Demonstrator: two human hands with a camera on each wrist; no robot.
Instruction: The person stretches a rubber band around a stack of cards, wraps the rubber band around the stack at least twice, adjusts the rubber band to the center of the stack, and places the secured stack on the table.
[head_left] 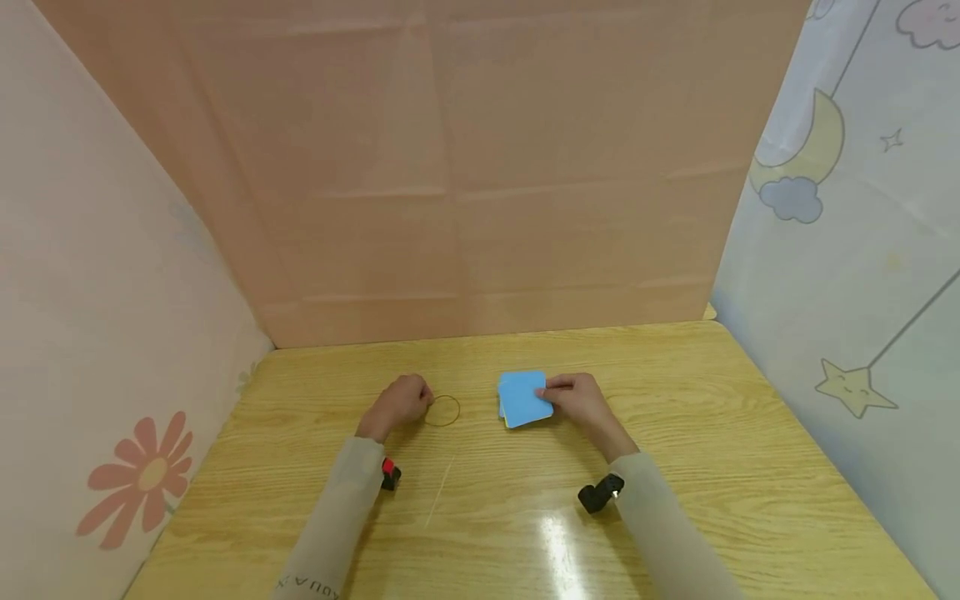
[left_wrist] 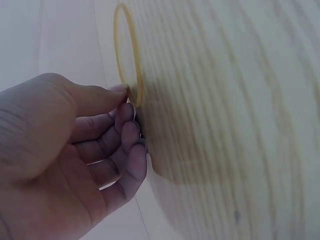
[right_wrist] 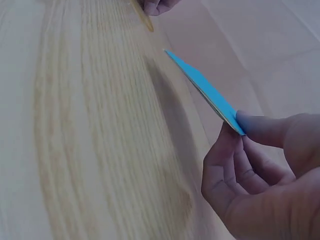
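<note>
A thin yellow rubber band [head_left: 442, 411] forms a round loop close over the wooden table. My left hand [head_left: 402, 402] pinches its edge between thumb and forefinger; in the left wrist view the band [left_wrist: 137, 70] stands out past the fingertips. To the right, my right hand [head_left: 582, 402] grips a small stack of square blue cards [head_left: 527, 400] by the right edge, thumb on top and fingers underneath. The cards are slightly fanned, one corner sticking out at the left. In the right wrist view the stack [right_wrist: 207, 90] is held above the table, its shadow below.
The wooden table [head_left: 495, 508] reaches back to a tan hanging sheet [head_left: 450, 208]. Patterned cloth walls stand at the left [head_left: 90, 292] and right [head_left: 847, 267]. Each wrist carries a small black camera, the right one [head_left: 600, 493] hanging below the sleeve.
</note>
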